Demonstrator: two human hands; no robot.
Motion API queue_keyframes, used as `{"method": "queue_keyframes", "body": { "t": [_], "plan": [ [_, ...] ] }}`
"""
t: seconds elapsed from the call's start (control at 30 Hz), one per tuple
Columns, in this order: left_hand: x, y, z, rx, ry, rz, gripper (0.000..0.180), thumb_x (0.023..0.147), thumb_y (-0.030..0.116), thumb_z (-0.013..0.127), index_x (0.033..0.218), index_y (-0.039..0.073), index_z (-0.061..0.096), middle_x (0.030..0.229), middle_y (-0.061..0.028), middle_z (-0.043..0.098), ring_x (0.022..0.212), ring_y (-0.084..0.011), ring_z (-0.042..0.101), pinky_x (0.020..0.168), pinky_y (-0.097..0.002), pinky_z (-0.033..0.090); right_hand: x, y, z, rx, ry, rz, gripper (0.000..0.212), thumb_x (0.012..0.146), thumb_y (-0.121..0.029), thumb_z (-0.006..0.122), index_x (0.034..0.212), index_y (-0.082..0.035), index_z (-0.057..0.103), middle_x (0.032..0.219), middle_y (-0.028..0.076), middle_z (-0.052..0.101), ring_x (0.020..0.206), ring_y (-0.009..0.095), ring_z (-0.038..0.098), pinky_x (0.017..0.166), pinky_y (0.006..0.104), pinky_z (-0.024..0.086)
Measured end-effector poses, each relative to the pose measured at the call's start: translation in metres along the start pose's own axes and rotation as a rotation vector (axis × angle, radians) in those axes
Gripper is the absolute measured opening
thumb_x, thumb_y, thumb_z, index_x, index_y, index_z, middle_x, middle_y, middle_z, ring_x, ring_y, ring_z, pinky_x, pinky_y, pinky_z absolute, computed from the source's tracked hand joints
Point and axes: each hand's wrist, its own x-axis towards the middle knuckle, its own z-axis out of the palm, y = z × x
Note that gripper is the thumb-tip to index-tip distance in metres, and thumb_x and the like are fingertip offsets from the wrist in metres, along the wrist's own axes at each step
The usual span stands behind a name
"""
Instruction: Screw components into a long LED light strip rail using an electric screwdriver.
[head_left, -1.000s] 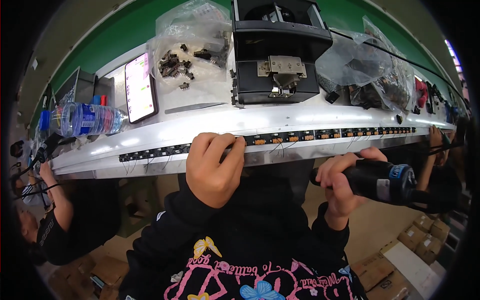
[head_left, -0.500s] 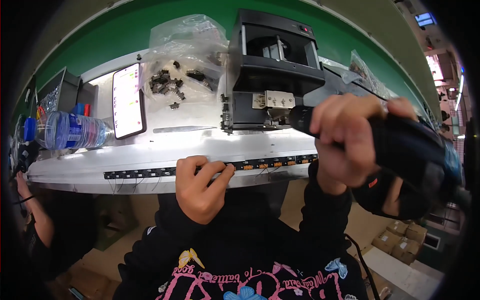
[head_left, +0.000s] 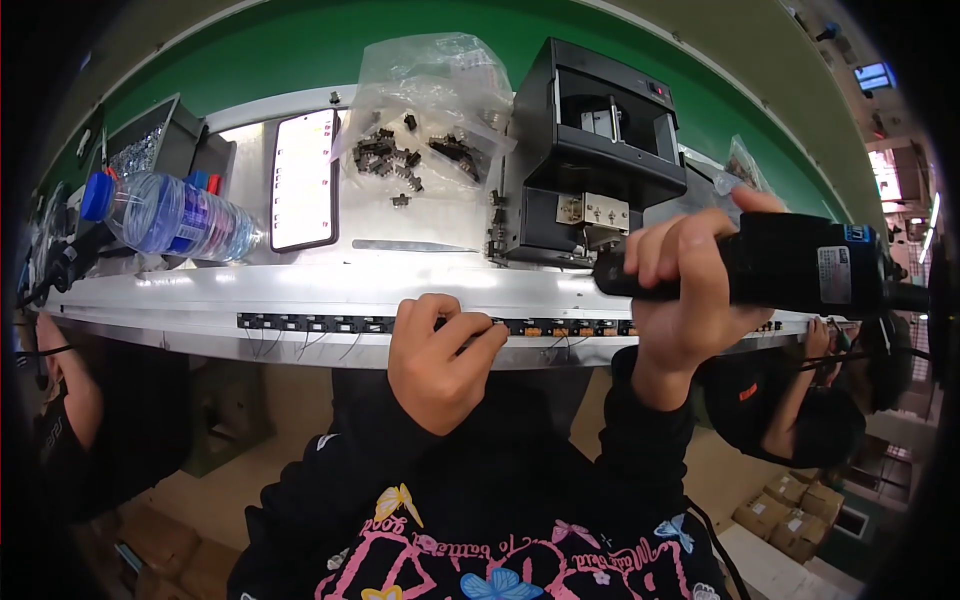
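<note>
Where the metal bench (head_left: 330, 284) meets its front edge, a long row of small black components (head_left: 318, 324) lies along the ledge, set end to end. The units to the left show pale details on top, and thin dark wires (head_left: 350, 350) hang from them over the edge. Past the left hand (head_left: 437, 368), orange inserts (head_left: 584, 331) are visible in the units; farther along, the right hand (head_left: 690, 285) and its wrist hide part of the row, and the far end is too small to make out.

The left hand rests on the row, fingers bent, fingertips down at the black units. Whether they pinch a unit or merely press on it, I cannot tell; the hand itself covers the contact.

The right hand is wrapped around a black handheld tool (head_left: 780, 265), fingers closed about its body. The tool is held roughly level, apparently raised above the bench, its narrow end pointing left, near the lower front of the black machine (head_left: 600, 172).
</note>
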Motion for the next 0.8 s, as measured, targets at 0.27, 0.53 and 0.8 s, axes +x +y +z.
{"method": "queue_keyframes", "body": {
  "t": [0.27, 0.53, 0.8],
  "plan": [
    [-0.002, 0.000, -0.003, 0.019, -0.021, -0.006, 0.034, 0.061, -0.001, 0.077, 0.093, 0.008, 0.077, 0.094, 0.0008, 0.068, 0.087, -0.0241, 0.055, 0.071, -0.0381, 0.040, -0.048, 0.000, -0.009, 0.015, -0.187, 0.042, 0.050, 0.090, -0.003, 0.054, 0.136, -0.004, 0.034, 0.067, 0.007, 0.048, 0.046, 0.015, 0.045, 0.047, 0.0356, 0.047],
    [-0.003, 0.001, -0.002, 0.005, -0.024, -0.009, 0.033, 0.061, 0.001, 0.078, 0.094, 0.008, 0.076, 0.094, 0.0017, 0.067, 0.087, -0.0238, 0.054, 0.071, -0.0378, 0.040, -0.060, 0.009, 0.005, 0.180, -0.062, 0.122, 0.050, 0.088, 0.003, 0.052, 0.134, -0.006, 0.034, 0.066, 0.007, 0.048, 0.045, 0.015, 0.045, 0.047, 0.0366, 0.048],
    [-0.002, -0.001, -0.003, -0.008, -0.009, -0.006, 0.029, 0.063, 0.003, 0.076, 0.092, 0.008, 0.076, 0.092, 0.0022, 0.067, 0.088, -0.0230, 0.054, 0.072, -0.0376, 0.040, -0.076, 0.003, 0.002, 0.135, -0.284, 0.028, 0.038, 0.094, -0.001, 0.064, 0.112, -0.011, 0.033, 0.071, 0.009, 0.053, 0.056, 0.020, 0.051, 0.056, 0.0407, 0.051]
  ]
}}
